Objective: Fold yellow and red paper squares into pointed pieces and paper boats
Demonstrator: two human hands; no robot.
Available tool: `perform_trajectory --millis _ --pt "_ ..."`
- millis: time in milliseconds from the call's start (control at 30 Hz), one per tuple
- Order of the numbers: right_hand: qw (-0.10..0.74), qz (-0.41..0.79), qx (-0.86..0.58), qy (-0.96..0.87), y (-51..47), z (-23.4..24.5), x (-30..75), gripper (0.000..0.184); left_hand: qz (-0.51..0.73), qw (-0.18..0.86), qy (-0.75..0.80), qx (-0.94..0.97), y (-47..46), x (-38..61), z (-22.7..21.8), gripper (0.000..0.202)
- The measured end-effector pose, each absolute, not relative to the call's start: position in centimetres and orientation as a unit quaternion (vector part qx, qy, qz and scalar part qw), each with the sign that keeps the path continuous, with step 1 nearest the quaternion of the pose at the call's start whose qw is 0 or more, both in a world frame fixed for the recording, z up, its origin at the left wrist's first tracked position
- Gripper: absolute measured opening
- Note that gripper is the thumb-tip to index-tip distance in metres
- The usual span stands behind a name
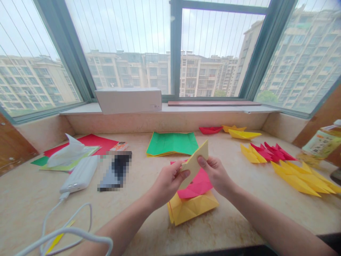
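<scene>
Between my two hands is a folded piece of pale yellow paper, held tilted above the counter. My left hand pinches its lower left edge, thumb on top. On its right side, my right hand grips it between thumb and fingers. Right below lie a creased pink-red paper and, under that, folded yellow papers, partly covered. Beyond my hands rests a stack of green and yellow sheets with fold creases.
Folded paper boats and several yellow and pink folded pieces lie right, near a plastic bottle. At left are a white power bank with cable, a pixelated phone-like object and red paper. A white box stands on the sill.
</scene>
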State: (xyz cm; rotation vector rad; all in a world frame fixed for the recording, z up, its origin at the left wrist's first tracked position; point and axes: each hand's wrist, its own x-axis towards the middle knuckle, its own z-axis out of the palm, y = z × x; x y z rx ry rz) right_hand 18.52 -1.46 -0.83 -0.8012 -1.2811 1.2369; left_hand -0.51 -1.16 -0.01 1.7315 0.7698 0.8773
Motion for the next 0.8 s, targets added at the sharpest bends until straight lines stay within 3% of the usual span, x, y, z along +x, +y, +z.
perform_trajectory --millis 167,300,500,800 --pt "0.507 0.475 -0.391 -0.604 -1.2 -0.6 18.9 0.062 0.310 0.518 0.321 0.730 -1.1 -0.8 0.1 0.031" --pt "0.523 0.378 -0.422 -0.637 -1.0 -1.2 18.8 0.063 0.311 0.456 0.337 0.763 -1.1 -0.6 -0.3 0.032" --pt "0.494 0.419 -0.394 -0.652 -1.2 -0.9 18.6 0.073 0.274 0.509 0.351 0.737 -1.0 -0.5 -0.2 0.045" --pt "0.550 0.455 -0.377 -0.590 -1.8 0.2 19.1 0.066 0.253 0.406 0.325 0.816 -0.9 -1.1 0.3 0.040"
